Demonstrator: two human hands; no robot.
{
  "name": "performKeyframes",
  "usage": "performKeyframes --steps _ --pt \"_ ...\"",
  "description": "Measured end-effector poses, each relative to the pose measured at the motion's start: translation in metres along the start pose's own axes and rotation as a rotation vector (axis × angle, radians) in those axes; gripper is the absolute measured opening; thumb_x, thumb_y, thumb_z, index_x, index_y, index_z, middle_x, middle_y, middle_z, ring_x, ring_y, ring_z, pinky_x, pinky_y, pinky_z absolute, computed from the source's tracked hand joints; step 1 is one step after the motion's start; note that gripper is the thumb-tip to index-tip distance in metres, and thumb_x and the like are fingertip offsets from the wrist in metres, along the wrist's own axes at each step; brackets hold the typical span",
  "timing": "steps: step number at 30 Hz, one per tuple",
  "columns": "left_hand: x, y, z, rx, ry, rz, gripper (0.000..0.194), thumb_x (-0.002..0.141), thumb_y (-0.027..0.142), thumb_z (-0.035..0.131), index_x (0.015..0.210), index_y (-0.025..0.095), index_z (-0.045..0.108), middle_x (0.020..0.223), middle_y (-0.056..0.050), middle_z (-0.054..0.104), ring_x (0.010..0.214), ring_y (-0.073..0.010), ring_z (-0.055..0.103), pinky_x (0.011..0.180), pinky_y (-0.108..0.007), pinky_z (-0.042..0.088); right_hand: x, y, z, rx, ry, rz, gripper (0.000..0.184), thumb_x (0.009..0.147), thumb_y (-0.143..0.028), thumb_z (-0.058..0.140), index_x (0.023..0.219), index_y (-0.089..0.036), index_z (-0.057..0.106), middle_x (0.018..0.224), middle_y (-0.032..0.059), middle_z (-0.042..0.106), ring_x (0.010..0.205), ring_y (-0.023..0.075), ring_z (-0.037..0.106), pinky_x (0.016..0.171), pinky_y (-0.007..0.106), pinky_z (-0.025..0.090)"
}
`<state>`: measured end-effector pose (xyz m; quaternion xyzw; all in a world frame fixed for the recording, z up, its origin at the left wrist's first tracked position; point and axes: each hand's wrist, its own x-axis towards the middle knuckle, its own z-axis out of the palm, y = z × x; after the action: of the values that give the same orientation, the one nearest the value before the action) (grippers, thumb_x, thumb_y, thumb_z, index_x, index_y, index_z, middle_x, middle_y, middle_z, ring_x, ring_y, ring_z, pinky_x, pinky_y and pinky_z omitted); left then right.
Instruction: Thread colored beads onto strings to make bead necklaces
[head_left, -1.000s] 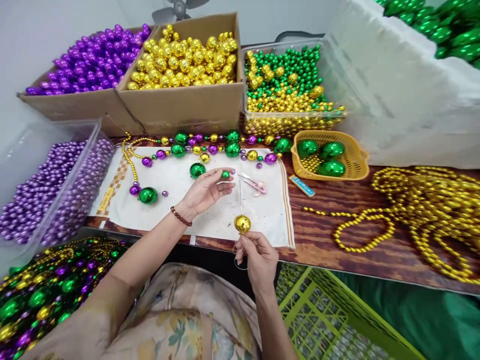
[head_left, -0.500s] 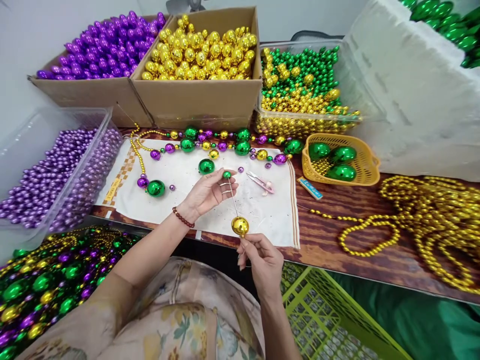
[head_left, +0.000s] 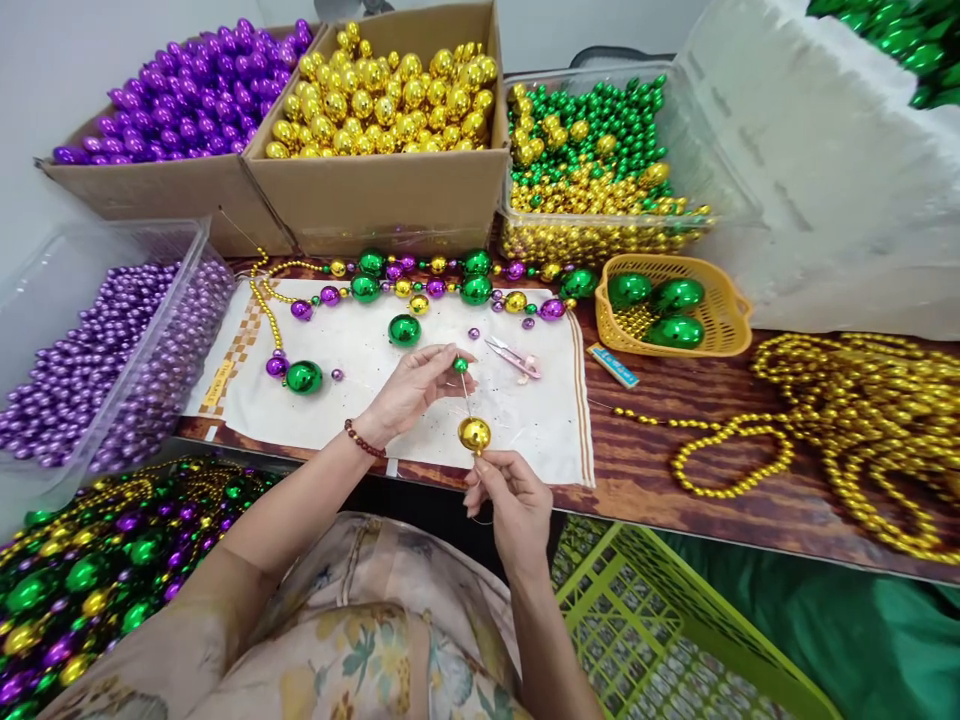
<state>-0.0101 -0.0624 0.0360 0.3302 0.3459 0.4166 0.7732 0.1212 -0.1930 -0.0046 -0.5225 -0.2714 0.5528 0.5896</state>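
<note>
Where cloth (head_left: 405, 440) ends, right hand (head_left: 516, 505) holds gold bead (head_left: 474, 434).

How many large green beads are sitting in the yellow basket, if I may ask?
3: one on the basket's left, one at the back right and one at the front. Another might be hidden underneath.

The towel (head_left: 360, 400) is matt cloth; the table (head_left: 637, 470) looks like glossy, dark-streaked wood; the basket (head_left: 727, 300) looks plastic.
</note>
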Motion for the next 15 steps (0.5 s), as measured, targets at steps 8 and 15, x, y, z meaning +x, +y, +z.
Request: performKeyframes --steps 8,15 --pt "-0.007 -0.034 0.03 0.009 0.142 0.025 0.035 0.082 0.05 0.073 0.091 0.016 0.069 0.069 0.001 0.061 0.059 -0.0094 0.06 0.052 -0.019 0.042 0.022 0.009 0.01 -0.098 -0.066 -0.036 0.028 0.085 -0.047 0.07 0.084 -0.019 0.065 0.068 -0.0002 0.066 0.051 0.0126 0.061 0.045 0.023 0.051" --pt "-0.004 -0.02 0.041 0.941 -0.283 0.055 0.021 0.088 0.02 0.052 0.073 0.015 0.066 0.062 0.002 0.058 0.057 -0.0084 0.051 0.058 -0.021 0.037 0.047 -0.025 -0.034 -0.193 0.091 -0.241 0.028 0.083 -0.041 0.075 0.098 -0.018 0.076 0.087 0.004 0.072 0.049 0.008 0.054 0.051 0.024 0.048"
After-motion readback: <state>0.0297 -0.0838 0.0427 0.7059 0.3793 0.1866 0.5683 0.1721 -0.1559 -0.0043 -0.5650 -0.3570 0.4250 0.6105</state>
